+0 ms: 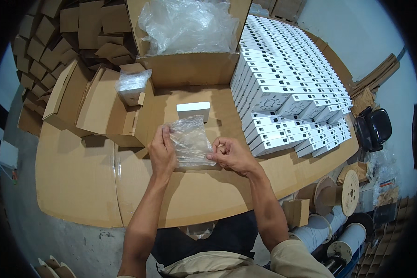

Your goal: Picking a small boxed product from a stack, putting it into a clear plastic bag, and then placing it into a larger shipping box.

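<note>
A clear plastic bag (pixel 190 141) is stretched between my hands above the cardboard-covered table. My left hand (pixel 162 149) grips its left edge, thumb and fingers pressed together. At the bag's lower right side, my right hand (pixel 230 154) pinches the film. Just beyond the bag lies a small white box (pixel 193 109), which neither hand touches; the bag hides part of its lower side. What the bag contains, if anything, cannot be made out.
Stacked white boxes (pixel 282 88) fill the table's right side. An open carton (pixel 141 118) at left holds a plastic-wrapped pack (pixel 133 85). Behind, a large carton (pixel 190 69) has loose plastic bags (pixel 187 28) above it. Cable spools (pixel 350 192) stand on the floor at right.
</note>
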Demonstrator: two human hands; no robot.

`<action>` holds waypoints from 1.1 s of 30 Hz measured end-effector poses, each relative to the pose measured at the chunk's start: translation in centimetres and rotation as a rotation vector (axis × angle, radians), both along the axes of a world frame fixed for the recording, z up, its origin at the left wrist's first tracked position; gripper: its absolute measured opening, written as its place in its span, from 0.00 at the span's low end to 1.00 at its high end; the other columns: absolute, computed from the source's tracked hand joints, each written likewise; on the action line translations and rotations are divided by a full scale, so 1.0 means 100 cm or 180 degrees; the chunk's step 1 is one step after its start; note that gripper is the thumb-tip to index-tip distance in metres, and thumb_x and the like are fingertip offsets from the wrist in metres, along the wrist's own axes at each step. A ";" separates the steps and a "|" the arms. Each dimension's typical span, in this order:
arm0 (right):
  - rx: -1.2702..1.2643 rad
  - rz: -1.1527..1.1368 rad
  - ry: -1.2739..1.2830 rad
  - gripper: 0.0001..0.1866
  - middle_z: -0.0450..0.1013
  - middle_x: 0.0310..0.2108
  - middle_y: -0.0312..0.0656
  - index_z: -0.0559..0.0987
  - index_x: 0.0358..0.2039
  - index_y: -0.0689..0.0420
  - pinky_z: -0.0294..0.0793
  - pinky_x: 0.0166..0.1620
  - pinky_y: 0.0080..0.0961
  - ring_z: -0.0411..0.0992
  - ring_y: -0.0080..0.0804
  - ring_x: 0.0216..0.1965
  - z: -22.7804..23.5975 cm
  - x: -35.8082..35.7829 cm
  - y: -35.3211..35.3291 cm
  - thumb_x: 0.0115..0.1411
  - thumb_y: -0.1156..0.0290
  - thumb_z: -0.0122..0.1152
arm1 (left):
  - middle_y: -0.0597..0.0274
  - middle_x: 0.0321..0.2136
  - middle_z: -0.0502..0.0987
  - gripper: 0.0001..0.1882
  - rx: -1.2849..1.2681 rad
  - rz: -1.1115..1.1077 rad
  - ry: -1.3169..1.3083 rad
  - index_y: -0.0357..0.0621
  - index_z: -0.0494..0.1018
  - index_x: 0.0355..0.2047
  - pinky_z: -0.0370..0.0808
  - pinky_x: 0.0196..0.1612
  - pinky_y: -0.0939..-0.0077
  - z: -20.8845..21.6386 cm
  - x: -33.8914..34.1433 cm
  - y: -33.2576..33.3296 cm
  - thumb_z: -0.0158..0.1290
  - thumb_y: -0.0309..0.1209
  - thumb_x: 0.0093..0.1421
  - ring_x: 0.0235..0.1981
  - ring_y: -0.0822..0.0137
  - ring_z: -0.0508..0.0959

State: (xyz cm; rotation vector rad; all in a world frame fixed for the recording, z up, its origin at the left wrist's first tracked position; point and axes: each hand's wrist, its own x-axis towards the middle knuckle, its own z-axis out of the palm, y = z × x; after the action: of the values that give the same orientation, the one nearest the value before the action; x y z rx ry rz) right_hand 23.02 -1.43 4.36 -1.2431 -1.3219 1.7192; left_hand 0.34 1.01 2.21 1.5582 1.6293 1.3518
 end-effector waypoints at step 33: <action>0.0795 -0.1326 0.0220 0.12 0.73 0.31 0.31 0.78 0.42 0.62 0.69 0.35 0.20 0.66 0.15 0.32 -0.035 -0.034 0.001 0.73 0.64 0.54 | 0.62 0.23 0.71 0.20 -0.0172 -0.0523 -0.0584 0.35 0.74 0.34 0.69 0.32 0.74 -0.001 0.012 -0.016 0.45 0.39 0.75 0.27 0.75 0.69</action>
State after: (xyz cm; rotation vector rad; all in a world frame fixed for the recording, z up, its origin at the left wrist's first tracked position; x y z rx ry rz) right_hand 19.63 -1.35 0.82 -1.2007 -1.1034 1.2539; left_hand 1.51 -0.58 2.16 1.4563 1.3850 1.3106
